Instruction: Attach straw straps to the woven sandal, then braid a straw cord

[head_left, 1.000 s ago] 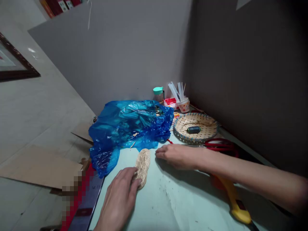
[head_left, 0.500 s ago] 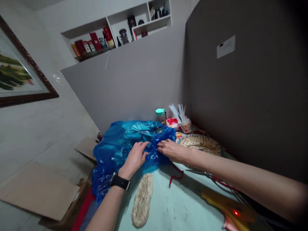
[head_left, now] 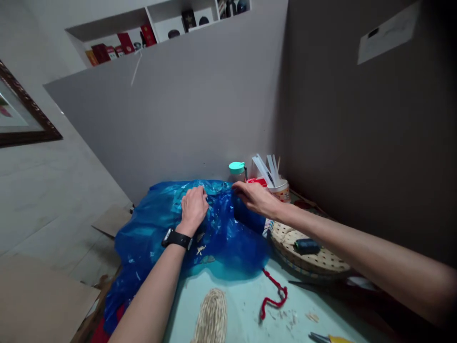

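A crinkled blue plastic bag (head_left: 150,238) is spread over the far left of the pale green table. My left hand (head_left: 194,207), wearing a black watch on the wrist, has its fingers curled into the plastic near the bag's upper middle. To its right, my right hand (head_left: 255,197) pinches the bag by its upper right part. Between the two hands the plastic is bunched into folds. A few small pale scraps (head_left: 201,249) show on or through the bag below my left hand. Nearer to me lies a woven, sole-shaped fibre piece (head_left: 211,317), cut off by the frame's bottom.
Right of the bag sits a round woven basket (head_left: 332,259) holding a dark thread spool (head_left: 307,246). Behind are a teal-lidded jar (head_left: 237,169) and a cup (head_left: 281,190) of white strips. Red yarn (head_left: 276,302) and a yellow-handled tool (head_left: 335,339) lie in front. Grey panels (head_left: 200,114) enclose the back.
Both hands have moved away from me over the bag and now grip it. The bag's near right part has spread out towards the basket. My view has shifted, showing more of the basket.
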`<state>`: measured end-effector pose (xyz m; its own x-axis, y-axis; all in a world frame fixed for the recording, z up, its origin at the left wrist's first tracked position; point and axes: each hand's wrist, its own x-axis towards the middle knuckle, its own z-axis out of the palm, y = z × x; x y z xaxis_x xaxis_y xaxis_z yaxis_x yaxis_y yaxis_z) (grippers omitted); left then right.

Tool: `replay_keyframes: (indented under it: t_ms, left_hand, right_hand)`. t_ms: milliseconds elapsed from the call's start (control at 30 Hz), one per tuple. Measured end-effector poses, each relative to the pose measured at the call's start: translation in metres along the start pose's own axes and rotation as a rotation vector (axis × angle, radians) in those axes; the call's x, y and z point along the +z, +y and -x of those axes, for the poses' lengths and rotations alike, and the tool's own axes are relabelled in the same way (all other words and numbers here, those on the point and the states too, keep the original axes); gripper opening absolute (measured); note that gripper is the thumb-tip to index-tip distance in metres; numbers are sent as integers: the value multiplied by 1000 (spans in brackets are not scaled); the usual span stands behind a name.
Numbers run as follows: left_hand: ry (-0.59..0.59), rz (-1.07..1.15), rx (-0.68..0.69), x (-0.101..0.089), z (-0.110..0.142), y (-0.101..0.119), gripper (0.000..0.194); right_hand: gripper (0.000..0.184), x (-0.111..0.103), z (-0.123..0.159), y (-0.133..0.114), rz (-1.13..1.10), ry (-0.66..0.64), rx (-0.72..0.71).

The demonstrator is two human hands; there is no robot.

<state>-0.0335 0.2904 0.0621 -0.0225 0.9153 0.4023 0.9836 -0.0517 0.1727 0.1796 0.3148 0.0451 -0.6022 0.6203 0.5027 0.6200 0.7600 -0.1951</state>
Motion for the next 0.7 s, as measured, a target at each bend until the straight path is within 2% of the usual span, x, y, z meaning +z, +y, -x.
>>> replay_keyframes:
  t_ms: [100, 267, 400, 467, 600, 700]
  left_hand:
    - [4, 115, -65, -5, -14, -3, 34]
    - [1, 350, -108, -18, -16, -10, 33]
    - [-5, 509, -76, -23, 1, -11, 28]
    - [-12, 558, -22, -24, 10, -7, 19]
    - [-68, 575, 121, -19, 27, 6, 16]
    - [-106, 533, 168, -13, 39, 10, 16]
  right_hand:
    - [20, -4, -2, -21, 9, 64, -22]
    - [13, 1, 6, -53, 83, -6, -141]
    - [16, 20, 18, -52, 175, -112, -241]
    - [15, 31, 19, -50, 222, -145, -296]
    - [8, 47, 12, -48, 360, -127, -239]
    - [9, 51, 10, -43, 448, -102, -181]
